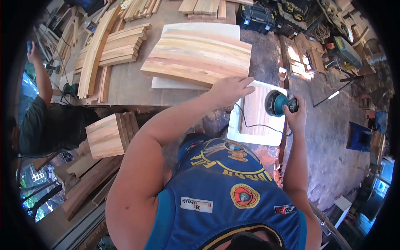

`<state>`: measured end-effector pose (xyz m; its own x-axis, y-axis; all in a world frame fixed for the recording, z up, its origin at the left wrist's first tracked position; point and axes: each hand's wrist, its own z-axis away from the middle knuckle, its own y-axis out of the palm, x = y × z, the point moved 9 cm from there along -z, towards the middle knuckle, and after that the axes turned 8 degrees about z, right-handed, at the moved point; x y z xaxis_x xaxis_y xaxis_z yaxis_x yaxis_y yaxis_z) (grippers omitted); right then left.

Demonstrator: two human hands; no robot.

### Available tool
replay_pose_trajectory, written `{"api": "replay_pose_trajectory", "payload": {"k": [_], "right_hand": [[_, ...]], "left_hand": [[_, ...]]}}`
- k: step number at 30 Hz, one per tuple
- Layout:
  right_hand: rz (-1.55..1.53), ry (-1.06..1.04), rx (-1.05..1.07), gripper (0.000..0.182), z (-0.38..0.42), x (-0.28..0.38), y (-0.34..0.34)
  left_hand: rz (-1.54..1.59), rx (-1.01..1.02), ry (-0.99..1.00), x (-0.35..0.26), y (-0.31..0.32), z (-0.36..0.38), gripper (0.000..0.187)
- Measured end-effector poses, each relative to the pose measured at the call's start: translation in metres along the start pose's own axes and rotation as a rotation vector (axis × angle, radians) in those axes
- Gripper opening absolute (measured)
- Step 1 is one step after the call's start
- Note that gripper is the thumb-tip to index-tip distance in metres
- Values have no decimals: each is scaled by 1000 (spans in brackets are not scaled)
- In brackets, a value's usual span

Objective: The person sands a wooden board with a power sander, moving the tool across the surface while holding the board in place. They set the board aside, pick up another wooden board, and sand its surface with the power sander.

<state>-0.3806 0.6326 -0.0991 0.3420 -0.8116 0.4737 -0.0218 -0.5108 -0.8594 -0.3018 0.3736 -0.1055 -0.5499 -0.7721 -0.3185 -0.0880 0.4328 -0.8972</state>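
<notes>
right hand (296, 113): grip closed around teal sander (276, 103), pressed on small wood panel (255, 112) beneath it | left hand (231, 88): flat, fingers spread, resting on edge of large wood panel (198, 58) | bench (125, 89) under it | another person (39, 121) far left of it

At frame centre, the left hand (230, 88) is pressing flat on a wooden panel (256, 110) while the right hand (296, 113) is gripping a teal sander (278, 103) on it.
</notes>
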Motion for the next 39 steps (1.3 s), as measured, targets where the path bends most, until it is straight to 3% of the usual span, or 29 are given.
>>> {"api": "replay_pose_trajectory", "payload": {"k": [2,4,7,12,16,22,24,28,30,33,37,39], "right_hand": [[2,12,7,56,3,-3,-3],[15,1,-4,56,0,-4,-6],[-19,51,-13,56,3,0,-19],[-54,62,-97,56,13,-11,-39],[-46,88,-123,57,25,-21,-50],[-9,157,-118,57,39,-29,-69],[-11,131,-145,56,40,-29,-72],[3,127,-169,54,36,-19,-71],[6,129,-144,54,30,-8,-68],[0,95,-124,53,15,6,-61],[-16,31,-73,53,-7,39,-57],[11,-4,-51,53,-24,61,-57]], "left_hand": [[20,16,0,0,-38,-23,43],[40,298,-178,18,-71,-55,49],[-29,159,-222,67,-123,-80,47],[-322,-69,-361,178,-194,-54,68],[-396,-216,-274,185,-218,-43,62],[-300,-23,-614,205,-225,-50,71],[-165,131,-769,226,-220,-36,77],[-121,178,-829,256,-190,-8,81],[187,247,-904,257,-161,8,84],[52,246,-900,273,-143,7,84],[196,272,-865,304,-108,8,85],[134,165,-841,323,-95,10,83]]}}
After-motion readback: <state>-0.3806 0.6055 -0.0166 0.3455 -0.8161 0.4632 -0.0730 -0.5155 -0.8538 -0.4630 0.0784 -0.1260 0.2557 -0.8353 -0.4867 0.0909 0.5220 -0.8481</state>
